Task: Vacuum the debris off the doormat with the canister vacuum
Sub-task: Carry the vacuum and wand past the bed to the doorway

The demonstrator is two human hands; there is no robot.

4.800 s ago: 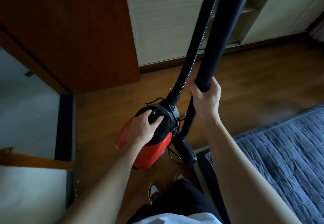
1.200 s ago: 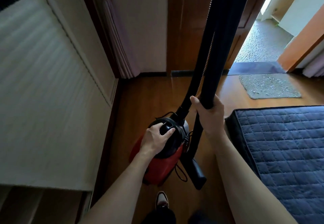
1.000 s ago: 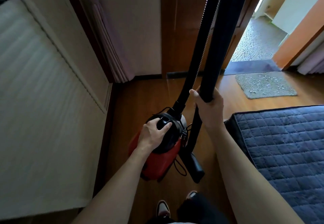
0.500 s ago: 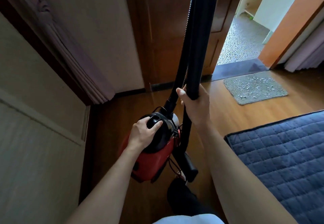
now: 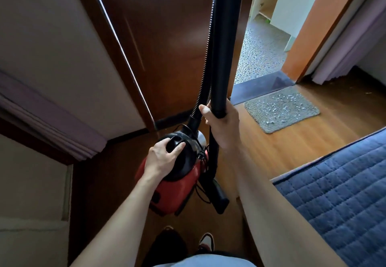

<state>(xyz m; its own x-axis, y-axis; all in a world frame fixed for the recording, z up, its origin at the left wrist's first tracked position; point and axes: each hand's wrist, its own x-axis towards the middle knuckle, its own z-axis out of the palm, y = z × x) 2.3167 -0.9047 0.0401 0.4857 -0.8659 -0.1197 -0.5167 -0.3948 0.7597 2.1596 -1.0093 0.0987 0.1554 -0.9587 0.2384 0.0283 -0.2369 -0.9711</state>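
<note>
A red canister vacuum (image 5: 177, 193) with a black top hangs just above the wooden floor in front of me. My left hand (image 5: 163, 158) grips its black carry handle. My right hand (image 5: 221, 124) is closed around the black wand (image 5: 225, 43), which stands upright; its nozzle (image 5: 219, 199) points down beside the canister. A ribbed black hose (image 5: 205, 61) rises next to the wand. The grey doormat (image 5: 282, 107), strewn with pale bits of debris, lies ahead to the right by the open doorway.
A dark wooden door (image 5: 173, 47) stands open straight ahead. A blue quilted mattress (image 5: 338, 193) fills the right foreground. Pale wall panels and a folded curtain (image 5: 54, 120) line the left. Wooden floor (image 5: 292, 147) stretches between me and the mat. My shoes (image 5: 205, 241) show below.
I have turned from the wall side toward the doorway and carried the vacuum forward; the doormat has come into view and now appears closer. Both hands keep the same grips.
</note>
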